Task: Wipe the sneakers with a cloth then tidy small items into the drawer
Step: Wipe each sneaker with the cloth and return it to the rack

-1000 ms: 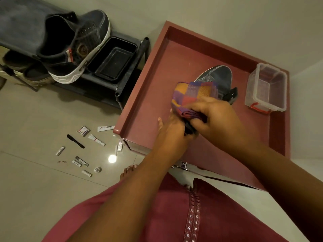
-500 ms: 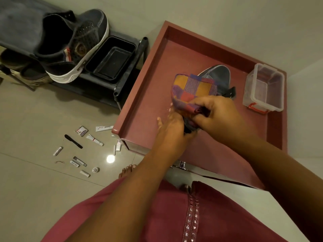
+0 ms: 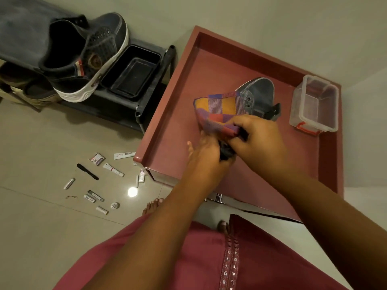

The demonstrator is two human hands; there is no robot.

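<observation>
In the head view, the right hand (image 3: 256, 139) pinches a checked cloth (image 3: 217, 111) draped over a grey sneaker (image 3: 260, 95), which lies inside the open red drawer (image 3: 173, 114). The left hand (image 3: 206, 153) grips the sneaker's dark heel end just below the cloth. Beyond the right hand, a clear plastic box (image 3: 314, 105) sits in the drawer's far corner; its contents cannot be made out. Left of the left hand, small items (image 3: 92, 181) lie scattered on the floor. Farther off, a second sneaker (image 3: 88, 55) and a black tray (image 3: 132, 73) rest on a shoe rack (image 3: 146, 97).
</observation>
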